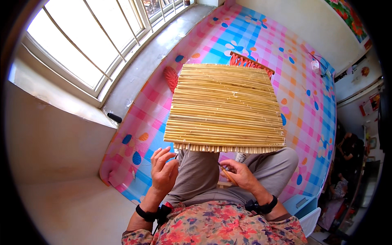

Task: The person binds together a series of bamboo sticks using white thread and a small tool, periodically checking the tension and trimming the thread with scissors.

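A mat of straw-coloured reed stalks (pixel 226 108) lies before me, its near edge by my knees. Pale threads show along that front edge. Beside its near left corner, my left hand (pixel 163 169) is raised with the fingers bent and apart; nothing can be made out in it. The thumb is mostly hidden. My right hand (pixel 241 173) is closed around a short, thin brown stick (pixel 228 176), over my lap and a little below the mat's edge. A red-laced wooden frame (pixel 251 62) sticks out from behind the mat's far edge.
Under everything spreads a pink, blue and orange checked sheet (pixel 302 102). To the left are a barred window (pixel 94 36) and a grey sill (pixel 163 49) with a black cylinder (pixel 114 117). A light-blue container (pixel 300 204) stands at the lower right. Cords (pixel 324 67) lie at the far right.
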`<control>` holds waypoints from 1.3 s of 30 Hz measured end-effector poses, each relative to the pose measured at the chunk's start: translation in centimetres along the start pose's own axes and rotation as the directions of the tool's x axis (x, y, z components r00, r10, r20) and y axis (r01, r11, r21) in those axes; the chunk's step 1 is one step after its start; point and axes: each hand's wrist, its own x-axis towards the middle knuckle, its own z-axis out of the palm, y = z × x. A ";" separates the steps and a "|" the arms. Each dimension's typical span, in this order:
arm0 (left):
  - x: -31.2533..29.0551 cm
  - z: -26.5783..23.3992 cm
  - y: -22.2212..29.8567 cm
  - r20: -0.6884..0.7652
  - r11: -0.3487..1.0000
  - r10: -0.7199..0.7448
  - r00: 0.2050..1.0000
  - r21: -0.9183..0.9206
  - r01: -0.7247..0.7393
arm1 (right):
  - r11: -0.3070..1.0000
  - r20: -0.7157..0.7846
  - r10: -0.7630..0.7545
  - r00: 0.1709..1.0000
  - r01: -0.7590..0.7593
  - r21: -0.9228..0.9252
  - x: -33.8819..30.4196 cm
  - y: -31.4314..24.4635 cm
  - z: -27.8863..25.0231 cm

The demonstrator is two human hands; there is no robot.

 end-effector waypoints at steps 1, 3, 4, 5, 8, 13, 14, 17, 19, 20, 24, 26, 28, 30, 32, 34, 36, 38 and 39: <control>-0.1 -0.2 -0.1 -0.012 0.999 -0.005 1.000 0.041 0.006 | 0.998 -0.029 -0.060 0.998 0.059 -0.035 -0.3 0.5 -0.4; 0.5 -0.8 0.3 -0.020 0.996 -0.013 1.000 0.084 0.014 | 0.997 -0.067 -0.082 0.994 0.082 -0.002 -0.9 1.5 -1.1; 0.9 -0.7 0.5 -0.029 0.993 -0.016 0.999 0.116 0.019 | 0.994 -0.116 -0.100 0.988 0.104 0.028 -1.5 2.0 -1.6; 1.4 -0.5 0.6 -0.029 0.993 -0.006 1.000 0.114 0.009 | 0.993 -0.123 -0.107 0.987 0.112 0.030 -2.1 2.4 -2.1; 2.8 0.8 0.7 0.110 0.967 0.030 0.994 0.249 -0.057 | 0.996 -0.182 -0.055 0.982 0.066 0.055 -4.1 2.8 -3.2; 4.0 2.4 -0.9 0.144 0.917 0.101 0.984 0.369 -0.148 | 0.983 -0.294 -0.166 0.941 0.182 0.027 -6.6 4.0 -4.9; 4.2 2.3 -1.1 0.138 0.910 0.131 0.982 0.375 -0.174 | 0.977 -0.331 -0.174 0.928 0.205 0.063 -7.2 4.3 -5.5; 4.6 2.6 -1.5 0.121 0.892 0.174 0.977 0.402 -0.208 | 0.896 -0.492 -0.263 0.830 0.400 0.195 -8.4 6.1 -7.5; 4.5 2.7 -2.0 0.114 0.893 0.189 0.975 0.393 -0.219 | 0.838 -0.627 -0.229 0.744 0.479 0.262 -8.9 6.2 -8.3; 4.5 2.6 -2.3 0.113 0.888 0.194 0.975 0.401 -0.223 | 0.832 -0.637 -0.229 0.736 0.488 0.263 -9.2 6.2 -8.7; 4.8 2.6 -3.2 0.089 0.898 0.168 0.982 0.397 -0.190 | 0.703 -0.789 -0.265 0.555 0.671 0.236 -9.7 6.2 -10.7; 5.1 2.4 -3.5 0.067 0.908 0.143 0.988 0.388 -0.157 | 0.658 -0.836 -0.279 0.472 0.728 0.192 -9.3 6.0 -11.8; 5.0 2.3 -3.7 0.066 0.901 0.166 0.984 0.394 -0.179 | 0.666 -0.861 -0.253 0.442 0.725 0.176 -8.8 5.6 -12.2; 5.1 2.5 -3.8 0.059 0.900 0.199 0.978 0.384 -0.206 | 0.699 -0.896 -0.194 0.399 0.697 0.159 -8.5 4.9 -13.0; 5.1 2.6 -3.2 0.042 0.911 0.167 0.985 0.376 -0.170 | 0.701 -0.908 -0.186 0.375 0.698 0.144 -6.9 5.0 -14.4; 4.9 2.7 -3.0 0.033 0.913 0.134 0.990 0.384 -0.137 | 0.692 -0.936 -0.160 0.314 0.711 0.120 -5.4 5.0 -15.6; 4.6 2.7 -2.7 0.035 0.910 0.111 0.993 0.398 -0.116 | 0.756 -0.938 -0.184 0.295 0.652 0.057 -4.1 5.3 -17.3; 4.4 3.4 -2.4 0.030 0.912 0.091 0.995 0.398 -0.095 | 0.832 -0.951 -0.219 0.219 0.551 -0.064 -3.2 6.2 -19.6; 4.0 3.4 -2.5 0.026 0.916 0.072 0.997 0.394 -0.076 | 0.825 -0.940 -0.237 0.245 0.562 -0.062 -2.5 6.5 -20.4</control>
